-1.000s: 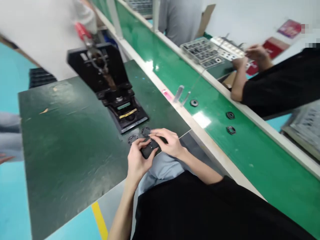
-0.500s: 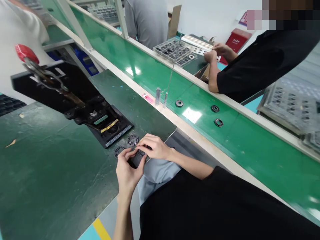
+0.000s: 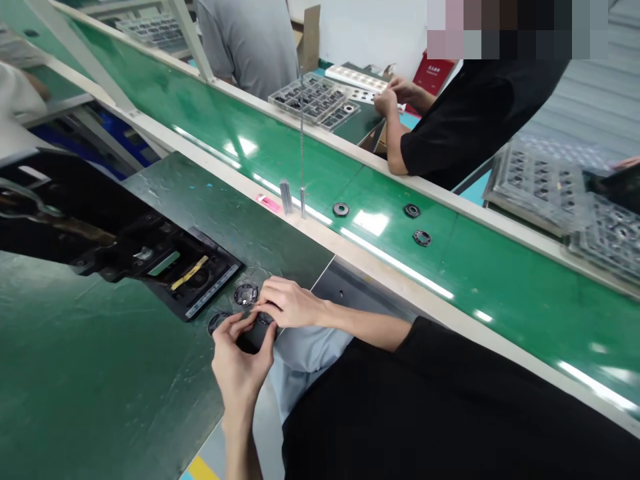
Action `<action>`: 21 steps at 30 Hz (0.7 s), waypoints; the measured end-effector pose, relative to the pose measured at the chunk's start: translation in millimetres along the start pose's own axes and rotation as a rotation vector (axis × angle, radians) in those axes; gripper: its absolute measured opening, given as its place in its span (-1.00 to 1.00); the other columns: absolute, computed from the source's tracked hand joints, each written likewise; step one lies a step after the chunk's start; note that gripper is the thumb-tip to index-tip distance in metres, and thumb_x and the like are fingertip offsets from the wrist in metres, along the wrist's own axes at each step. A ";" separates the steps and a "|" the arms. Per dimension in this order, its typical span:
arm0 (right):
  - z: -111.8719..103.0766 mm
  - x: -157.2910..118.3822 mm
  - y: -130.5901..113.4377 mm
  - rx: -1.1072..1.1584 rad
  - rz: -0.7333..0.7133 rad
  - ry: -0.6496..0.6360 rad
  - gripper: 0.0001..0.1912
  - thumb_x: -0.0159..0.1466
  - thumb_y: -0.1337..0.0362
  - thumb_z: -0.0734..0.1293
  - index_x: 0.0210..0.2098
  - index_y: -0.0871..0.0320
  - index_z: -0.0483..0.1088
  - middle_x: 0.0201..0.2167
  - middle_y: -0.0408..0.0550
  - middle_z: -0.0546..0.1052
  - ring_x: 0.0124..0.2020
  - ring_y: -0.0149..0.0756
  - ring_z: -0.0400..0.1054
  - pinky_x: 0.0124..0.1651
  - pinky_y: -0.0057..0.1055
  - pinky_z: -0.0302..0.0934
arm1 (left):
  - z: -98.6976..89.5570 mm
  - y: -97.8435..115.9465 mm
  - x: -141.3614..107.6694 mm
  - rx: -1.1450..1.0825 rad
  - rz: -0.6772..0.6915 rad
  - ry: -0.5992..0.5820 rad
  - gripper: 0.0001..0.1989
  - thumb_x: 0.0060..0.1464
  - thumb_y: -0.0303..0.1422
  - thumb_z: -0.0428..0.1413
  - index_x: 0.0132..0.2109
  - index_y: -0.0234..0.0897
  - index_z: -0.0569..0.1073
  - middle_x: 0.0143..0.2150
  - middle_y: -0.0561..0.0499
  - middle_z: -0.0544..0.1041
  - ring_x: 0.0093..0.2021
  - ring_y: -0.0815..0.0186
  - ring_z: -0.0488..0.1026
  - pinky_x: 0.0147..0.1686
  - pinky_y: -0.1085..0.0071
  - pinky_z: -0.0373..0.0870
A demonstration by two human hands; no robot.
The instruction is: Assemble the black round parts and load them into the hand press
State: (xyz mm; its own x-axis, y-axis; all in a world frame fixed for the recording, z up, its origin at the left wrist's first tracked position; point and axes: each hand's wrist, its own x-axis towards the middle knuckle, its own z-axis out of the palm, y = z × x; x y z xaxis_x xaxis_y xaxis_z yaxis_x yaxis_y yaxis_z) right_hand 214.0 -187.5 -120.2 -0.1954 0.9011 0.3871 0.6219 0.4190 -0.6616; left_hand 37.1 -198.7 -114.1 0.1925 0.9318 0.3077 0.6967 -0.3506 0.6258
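I have a small black part (image 3: pixel 257 333) in my hands. My left grip (image 3: pixel 240 367) is closed around it from below, with the fingers bent in tight. My right grip (image 3: pixel 290 303) comes over the top and presses down on it. The part is mostly hidden by my fingers, and it sits right at the edge of the dark green worktop (image 3: pixel 100 380), just over my light blue pants (image 3: pixel 305 360).

Two round black discs lie on the worktop by my hands. One disc (image 3: pixel 245 294) is just past my right grip. The other disc (image 3: pixel 217 322) is partly under my left grip. Just past them is a black hand press (image 3: pixel 193 280) with a yellow strip on its base (image 3: pixel 189 273).

Past the worktop runs a long green belt (image 3: pixel 480 273). Three small black rings (image 3: pixel 341 209) lie on it, well apart from my hands. Two thin metal bars (image 3: pixel 286 197) stand near a pink thing (image 3: pixel 269 203) on the belt's pale edge.

Across the belt, a person in a black shirt (image 3: pixel 460 127) works with both hands by a tray of small parts (image 3: pixel 315 100). A person in a grey shirt (image 3: pixel 245 47) stands farther off. On the right is a big tray with rows of holes (image 3: pixel 535 187).
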 end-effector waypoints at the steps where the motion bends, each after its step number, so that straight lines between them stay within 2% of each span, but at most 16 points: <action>1: -0.1 0.7 -1.3 -0.022 0.003 -0.010 -0.80 0.48 0.34 0.29 -0.32 0.14 0.36 -0.29 -0.02 0.50 -0.14 -0.28 0.38 -0.03 -0.34 0.37 | -0.3 -0.1 0.6 -0.004 -0.003 -0.001 -0.48 0.01 0.03 0.26 -0.04 -0.24 0.45 -0.04 -0.14 0.63 -0.19 0.15 0.67 -0.21 0.31 0.59; 7: -2.9 3.1 -6.2 -0.105 0.004 -0.073 -0.77 0.48 0.34 0.28 -0.35 0.14 0.35 -0.23 0.02 0.51 -0.10 -0.26 0.37 0.03 -0.34 0.37 | -1.2 -1.7 4.2 -0.045 -0.072 -0.027 -0.42 -0.07 0.01 0.31 -0.03 -0.23 0.37 -0.13 -0.12 0.66 -0.20 0.13 0.68 -0.22 0.31 0.61; 12: 0.2 9.2 -3.6 0.085 0.069 -0.010 -0.79 0.44 0.30 0.36 -0.35 0.17 0.40 -0.29 -0.03 0.54 -0.17 -0.31 0.43 0.00 -0.38 0.38 | -3.1 -1.0 8.4 -0.030 -0.080 -0.028 -0.37 -0.13 0.04 0.34 -0.04 -0.23 0.36 -0.14 -0.14 0.67 -0.15 0.07 0.69 -0.21 0.27 0.62; 15: -0.5 10.1 -5.1 0.325 0.181 0.191 -0.78 0.44 0.24 0.37 -0.33 0.20 0.46 -0.29 -0.04 0.58 -0.23 -0.37 0.48 -0.07 -0.43 0.41 | -4.4 2.9 10.5 -0.030 -0.088 -0.035 -0.35 -0.14 0.06 0.35 -0.03 -0.23 0.37 -0.15 -0.13 0.68 -0.20 0.09 0.69 -0.26 0.29 0.61; 17: -13.2 2.2 -8.1 0.403 0.237 0.366 -0.75 0.50 0.23 0.28 -0.22 0.23 0.52 -0.18 0.03 0.61 -0.17 -0.36 0.52 -0.09 -0.42 0.45 | -5.3 6.1 11.1 -0.037 -0.091 -0.039 -0.35 -0.12 0.06 0.35 -0.02 -0.23 0.36 -0.16 -0.13 0.68 -0.22 0.10 0.68 -0.27 0.28 0.61; 19: -40.6 -16.6 -10.1 0.321 0.248 0.539 -0.69 0.53 0.22 0.20 -0.11 0.19 0.56 -0.08 0.08 0.61 -0.10 -0.32 0.51 -0.09 -0.35 0.48 | -6.0 8.7 10.8 -0.049 -0.091 -0.039 -0.36 -0.09 0.06 0.35 -0.02 -0.23 0.35 -0.16 -0.14 0.69 -0.21 0.09 0.68 -0.24 0.26 0.62; 21: -80.3 -46.7 -8.7 0.090 0.274 0.768 -0.70 0.51 0.20 0.22 -0.08 0.12 0.59 -0.06 0.08 0.58 -0.09 -0.27 0.48 -0.11 -0.26 0.49 | -6.1 9.7 9.9 -0.063 -0.087 -0.043 -0.36 -0.07 0.05 0.36 0.00 -0.23 0.34 -0.15 -0.15 0.69 -0.18 0.08 0.68 -0.19 0.23 0.63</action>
State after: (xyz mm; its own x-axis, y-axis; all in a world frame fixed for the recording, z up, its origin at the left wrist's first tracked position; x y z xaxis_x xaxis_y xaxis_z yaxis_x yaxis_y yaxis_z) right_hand 278.6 -242.2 -80.9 0.5484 0.6592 0.5145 0.5027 0.2318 -0.8328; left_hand 41.6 -193.5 -100.6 0.1635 0.9618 0.2196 0.6676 -0.2718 0.6931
